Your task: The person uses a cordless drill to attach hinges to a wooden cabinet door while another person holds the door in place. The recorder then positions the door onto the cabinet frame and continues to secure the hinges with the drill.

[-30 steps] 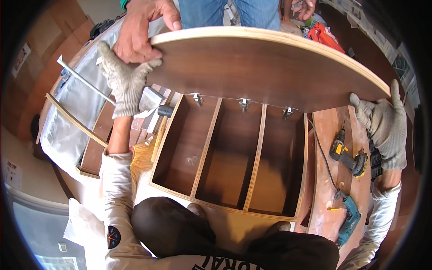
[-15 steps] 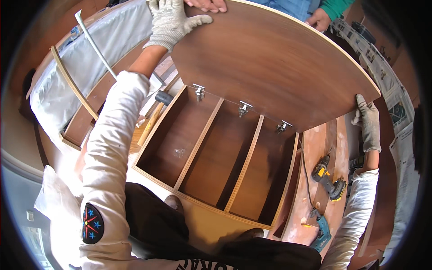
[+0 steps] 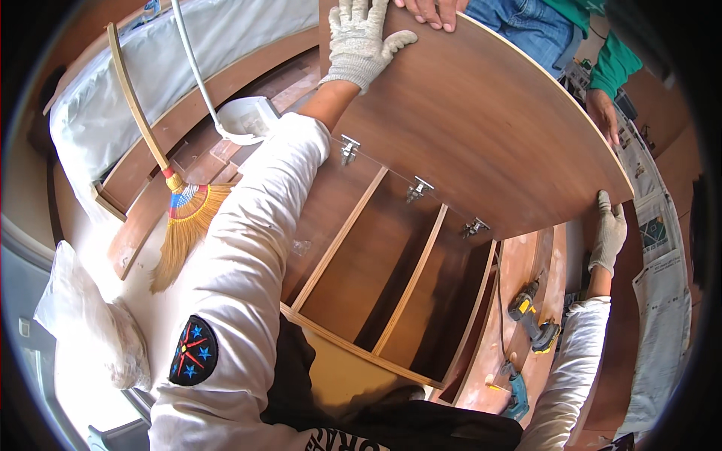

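A large brown wooden panel (image 3: 481, 113) stands tilted up behind an open wooden cabinet box (image 3: 361, 359) with three compartments. Metal hinges (image 3: 420, 189) sit along the seam where the two meet. My left hand (image 3: 362, 46), in a pale knit glove, lies against the panel's upper left part, fingers stretched out and thumb spread. At the panel's lower right corner, my gloved right hand (image 3: 609, 234) grips the edge; some of its fingers are hidden. Another person's hand (image 3: 432, 11) rests on the top edge, and that person's other hand (image 3: 602, 114) is at the right edge.
Right of the cabinet lie a yellow-black cordless drill (image 3: 535, 319) and a teal corded drill (image 3: 516, 391) on boards. To the left are a broom (image 3: 192, 214), a white long-handled dustpan (image 3: 248, 119), a plastic bag (image 3: 90, 319) and a plastic-covered stack (image 3: 128, 98).
My view has shifted, bringing the whole broom head and dustpan into sight. My left forearm now covers the mallet and the cabinet's left side. The other person's right-side hand has moved down the panel's edge.
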The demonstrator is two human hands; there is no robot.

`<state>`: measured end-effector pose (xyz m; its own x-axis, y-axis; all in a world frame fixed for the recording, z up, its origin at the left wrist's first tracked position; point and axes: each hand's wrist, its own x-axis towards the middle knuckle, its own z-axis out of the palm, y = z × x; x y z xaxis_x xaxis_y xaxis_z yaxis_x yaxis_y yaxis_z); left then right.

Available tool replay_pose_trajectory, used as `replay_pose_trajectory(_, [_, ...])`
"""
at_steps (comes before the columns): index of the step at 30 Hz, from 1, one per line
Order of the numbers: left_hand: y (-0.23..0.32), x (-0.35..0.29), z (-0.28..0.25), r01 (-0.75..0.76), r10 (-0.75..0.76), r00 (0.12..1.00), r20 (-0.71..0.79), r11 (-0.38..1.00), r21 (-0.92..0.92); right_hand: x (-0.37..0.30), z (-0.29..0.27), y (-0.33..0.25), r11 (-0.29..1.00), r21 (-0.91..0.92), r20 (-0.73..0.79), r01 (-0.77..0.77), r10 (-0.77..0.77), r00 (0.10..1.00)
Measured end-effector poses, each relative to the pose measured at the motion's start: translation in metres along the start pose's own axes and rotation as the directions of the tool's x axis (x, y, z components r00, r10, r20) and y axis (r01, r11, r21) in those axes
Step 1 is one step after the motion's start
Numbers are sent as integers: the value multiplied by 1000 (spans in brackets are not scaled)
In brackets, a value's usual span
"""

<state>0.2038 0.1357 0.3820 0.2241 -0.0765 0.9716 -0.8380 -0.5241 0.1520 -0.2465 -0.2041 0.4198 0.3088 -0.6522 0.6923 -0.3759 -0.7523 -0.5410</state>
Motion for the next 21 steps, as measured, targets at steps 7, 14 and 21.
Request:
replay_pose_trajectory(7, [-3, 10, -4, -8, 12, 997, 78, 998, -58, 3, 35, 27, 850, 429, 115, -307, 286, 951])
replay_pose_trajectory(14, [-9, -2, -33, -51, 58, 956, 289, 998, -31, -4, 37, 34, 767, 580, 126, -274, 248, 961])
replay_pose_trajectory(21, [-6, -12, -14, -9, 18, 975, 221, 999, -38, -5, 44, 23, 845, 473, 61, -250, 252, 966])
